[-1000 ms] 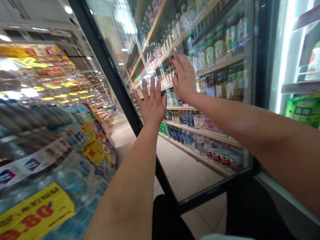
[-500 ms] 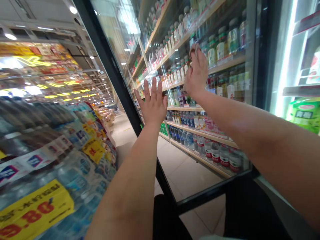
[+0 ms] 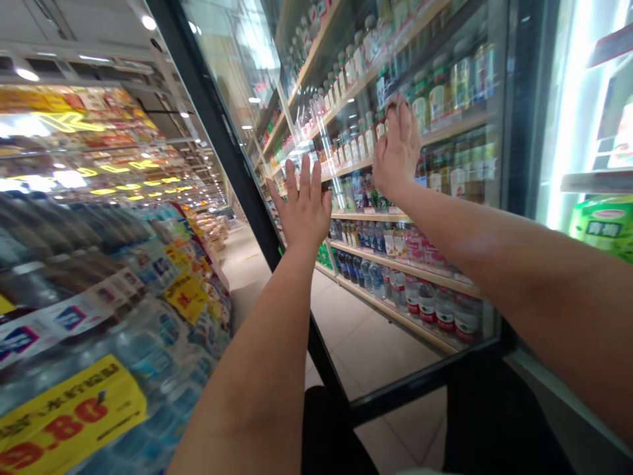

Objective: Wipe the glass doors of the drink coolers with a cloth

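A tall, clear glass door with a black frame (image 3: pixel 356 191) slants before the person. At left, the bare left hand (image 3: pixel 302 210) presses flat against it, fingers apart; higher and rightward, the bare right hand (image 3: pixel 398 150) meets it, fingers closer together, any grip indiscernible.

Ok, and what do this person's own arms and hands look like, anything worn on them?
The left forearm and right forearm are bare, with no sleeves, watch or bracelet in view. The left hand and right hand are ungloved, and no rings show; the right fingertips are too blurred for detail.
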Tool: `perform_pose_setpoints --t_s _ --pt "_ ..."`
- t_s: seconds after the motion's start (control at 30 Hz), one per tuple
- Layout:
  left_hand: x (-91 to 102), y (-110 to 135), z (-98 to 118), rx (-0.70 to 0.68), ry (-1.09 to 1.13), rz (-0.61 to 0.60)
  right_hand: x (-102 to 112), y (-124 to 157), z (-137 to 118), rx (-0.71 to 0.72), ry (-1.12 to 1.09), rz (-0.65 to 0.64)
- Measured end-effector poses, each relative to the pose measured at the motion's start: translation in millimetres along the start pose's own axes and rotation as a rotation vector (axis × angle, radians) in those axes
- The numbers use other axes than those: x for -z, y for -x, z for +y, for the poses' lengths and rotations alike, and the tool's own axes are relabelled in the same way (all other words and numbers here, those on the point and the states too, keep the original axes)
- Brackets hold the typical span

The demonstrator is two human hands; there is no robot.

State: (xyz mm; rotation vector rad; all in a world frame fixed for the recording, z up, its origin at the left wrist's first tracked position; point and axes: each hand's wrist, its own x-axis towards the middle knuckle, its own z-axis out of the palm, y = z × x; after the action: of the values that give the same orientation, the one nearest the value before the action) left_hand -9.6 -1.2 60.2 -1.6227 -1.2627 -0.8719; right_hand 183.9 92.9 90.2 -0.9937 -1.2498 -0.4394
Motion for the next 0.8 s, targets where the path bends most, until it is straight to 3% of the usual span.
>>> perform_pose_setpoints --t_s 0.07,0.17,0.3,0.4,0.5,0.67,0.73,0.8 --pt "-3.1 -0.4 -0.7 -0.005 0.009 0.011 -1.7 1.2 -13.1 0.048 0.014 -0.038" --pt "-7.1 -1.4 -1.8 0.005 0.057 0.008 -1.0 15.4 -22.4 0.287 0.006 -0.162" --pt "-5.1 -1.1 -2.0 -0.003 0.085 0.01 3.8 43.4 -7.5 0.591 -0.02 -0.249" --pt "-1.1 0.2 -0.8 -0.02 0.069 0.027 8.8 52.2 10.4 0.738 -0.023 -0.288" --pt "-0.3 0.4 -0.1 0.008 0.06 0.028 10.2 41.9 15.9 0.724 -0.012 -0.271" --pt "-4.5 -0.7 -2.0 0.006 0.029 0.008 -2.0 16.5 -9.7 0.435 -0.02 -0.136" --pt "-5.5 -0.9 -3.0 0.009 0.043 0.011 -7.5 18.8 -22.6 0.446 -0.023 -0.139" --pt "-5.5 -0.7 -3.4 0.01 0.053 0.013 -9.9 28.9 -30.9 0.55 -0.024 -0.188"
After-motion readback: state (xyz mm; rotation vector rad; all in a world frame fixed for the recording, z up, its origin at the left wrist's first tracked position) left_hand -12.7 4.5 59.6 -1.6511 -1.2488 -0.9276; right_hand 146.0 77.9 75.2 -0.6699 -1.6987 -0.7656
